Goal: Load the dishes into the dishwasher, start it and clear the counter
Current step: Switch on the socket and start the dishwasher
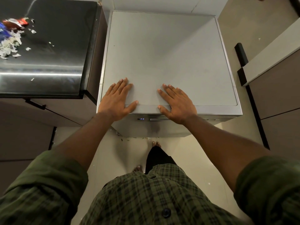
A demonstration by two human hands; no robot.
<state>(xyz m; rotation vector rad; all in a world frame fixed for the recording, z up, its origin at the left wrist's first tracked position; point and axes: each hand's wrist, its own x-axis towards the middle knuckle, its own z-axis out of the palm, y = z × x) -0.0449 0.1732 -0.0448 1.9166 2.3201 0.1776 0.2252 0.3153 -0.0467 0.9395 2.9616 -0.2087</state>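
A grey freestanding dishwasher (162,51) stands right in front of me, its door closed. A small lit display (140,119) glows on the front panel just under the top edge. My left hand (116,99) lies flat on the front left of the top, fingers spread, holding nothing. My right hand (176,103) lies flat on the front middle of the top, its thumb over the front edge, also holding nothing. No dishes are in view.
A glossy black counter (53,51) is at the left, with torn paper scraps and coloured wrappers (11,36) at its far left. Grey cabinets with a black handle (241,54) stand at the right. Crumbs lie on the pale floor (126,159) by my bare feet.
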